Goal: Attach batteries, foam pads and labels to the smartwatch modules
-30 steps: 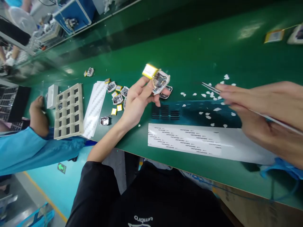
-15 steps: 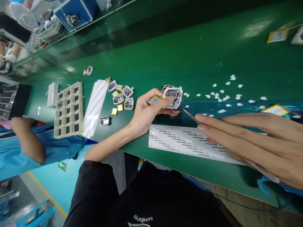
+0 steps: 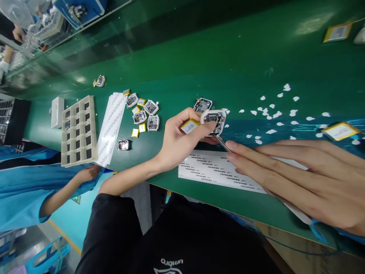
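My left hand (image 3: 182,140) pinches a white-rimmed device housing (image 3: 219,120) with a circuit board inside, the thumb lying across the board. A yellow-edged flat battery (image 3: 189,126) rests between that thumb and the fingers. My right hand (image 3: 299,179) is closed on slim metal tweezers (image 3: 221,144), whose tip meets the lower edge of the housing. The far end of the tweezers passes under the palm. Just behind the held piece, another open housing (image 3: 203,104) lies on the green bench.
Small white stickers (image 3: 276,114) are scattered right of the hands. A printed white sheet (image 3: 199,167) lies in front. Leftward are several housings (image 3: 153,122) with batteries, another sheet (image 3: 111,125) and a compartment tray (image 3: 92,146). A co-worker's hand (image 3: 89,173) is near the tray.
The tweezers have moved left, and their tip has come up to the housing. My left hand has shifted slightly, showing more of the housing behind. The co-worker's arm has moved right.
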A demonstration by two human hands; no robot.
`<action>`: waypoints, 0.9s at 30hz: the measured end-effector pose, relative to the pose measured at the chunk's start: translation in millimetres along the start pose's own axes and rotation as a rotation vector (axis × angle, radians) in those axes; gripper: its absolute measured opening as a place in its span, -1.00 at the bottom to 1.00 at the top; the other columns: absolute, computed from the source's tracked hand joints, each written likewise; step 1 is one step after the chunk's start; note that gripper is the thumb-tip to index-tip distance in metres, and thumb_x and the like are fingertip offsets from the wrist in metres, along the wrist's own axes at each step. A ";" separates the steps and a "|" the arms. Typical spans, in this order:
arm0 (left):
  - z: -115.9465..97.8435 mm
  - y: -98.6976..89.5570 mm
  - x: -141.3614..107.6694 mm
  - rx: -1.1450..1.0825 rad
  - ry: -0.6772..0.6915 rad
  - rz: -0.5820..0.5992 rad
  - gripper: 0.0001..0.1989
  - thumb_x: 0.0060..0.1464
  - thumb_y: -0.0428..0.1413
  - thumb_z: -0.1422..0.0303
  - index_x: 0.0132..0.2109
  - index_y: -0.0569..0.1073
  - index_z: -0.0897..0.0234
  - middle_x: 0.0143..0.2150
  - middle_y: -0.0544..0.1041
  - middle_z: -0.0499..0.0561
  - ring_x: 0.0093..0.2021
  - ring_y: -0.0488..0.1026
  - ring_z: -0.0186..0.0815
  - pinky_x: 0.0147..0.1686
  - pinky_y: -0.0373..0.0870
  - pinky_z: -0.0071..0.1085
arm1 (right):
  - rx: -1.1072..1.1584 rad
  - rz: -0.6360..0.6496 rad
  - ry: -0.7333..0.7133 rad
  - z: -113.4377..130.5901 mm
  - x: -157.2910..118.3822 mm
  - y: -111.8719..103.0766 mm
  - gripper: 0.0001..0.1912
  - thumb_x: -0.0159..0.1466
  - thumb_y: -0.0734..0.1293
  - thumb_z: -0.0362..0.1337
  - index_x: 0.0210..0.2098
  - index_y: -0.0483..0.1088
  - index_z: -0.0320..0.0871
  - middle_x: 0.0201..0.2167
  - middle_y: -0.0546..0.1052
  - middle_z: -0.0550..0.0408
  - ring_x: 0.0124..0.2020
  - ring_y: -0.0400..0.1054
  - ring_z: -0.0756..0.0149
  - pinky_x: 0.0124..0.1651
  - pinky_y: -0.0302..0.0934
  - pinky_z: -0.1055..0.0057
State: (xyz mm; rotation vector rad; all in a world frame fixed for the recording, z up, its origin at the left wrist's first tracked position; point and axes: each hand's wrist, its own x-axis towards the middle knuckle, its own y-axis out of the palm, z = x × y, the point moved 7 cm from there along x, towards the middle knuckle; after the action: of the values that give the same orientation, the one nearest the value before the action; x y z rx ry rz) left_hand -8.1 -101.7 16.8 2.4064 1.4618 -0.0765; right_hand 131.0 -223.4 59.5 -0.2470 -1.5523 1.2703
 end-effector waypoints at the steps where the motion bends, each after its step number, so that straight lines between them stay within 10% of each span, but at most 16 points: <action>1: 0.1 -0.2 -0.3 0.007 -0.002 -0.011 -0.68 0.14 0.31 0.37 -0.40 0.29 0.25 -0.39 0.48 -0.17 -0.41 0.57 -0.43 -0.26 0.68 -0.36 | 0.009 -0.016 -0.041 2.7 -0.1 -0.3 -0.43 0.53 0.13 -0.37 0.50 0.12 -0.15 0.14 0.60 0.09 0.01 0.51 0.17 0.07 0.44 0.11; 21: 2.1 -7.4 6.9 0.008 -0.006 -0.037 -0.68 0.01 0.41 0.34 -0.20 0.42 0.27 -0.28 0.62 -0.14 -0.27 0.69 -0.40 -0.09 0.70 -0.43 | -0.052 -0.083 -0.134 -6.9 13.2 -10.6 -0.29 0.30 0.44 -0.53 0.41 0.24 -0.32 0.06 0.63 -0.04 -0.11 0.57 0.14 -0.13 0.51 0.19; 27: -25.3 -34.4 31.3 0.376 0.176 -0.053 -0.50 0.02 0.42 0.22 0.04 0.42 0.21 -0.35 0.64 -0.10 -0.40 0.68 -0.30 -0.38 0.65 -0.42 | -0.132 -0.175 -0.133 -6.5 14.9 -9.5 -0.62 0.37 0.40 -0.45 0.18 0.46 -0.24 0.08 0.64 0.03 -0.12 0.53 0.27 -0.17 0.44 0.29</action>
State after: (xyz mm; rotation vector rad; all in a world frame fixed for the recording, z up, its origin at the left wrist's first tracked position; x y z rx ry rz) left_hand -26.4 -52.8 25.7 2.7286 1.7210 -0.1690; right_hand 134.1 -213.1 75.0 -0.1088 -1.7350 1.0666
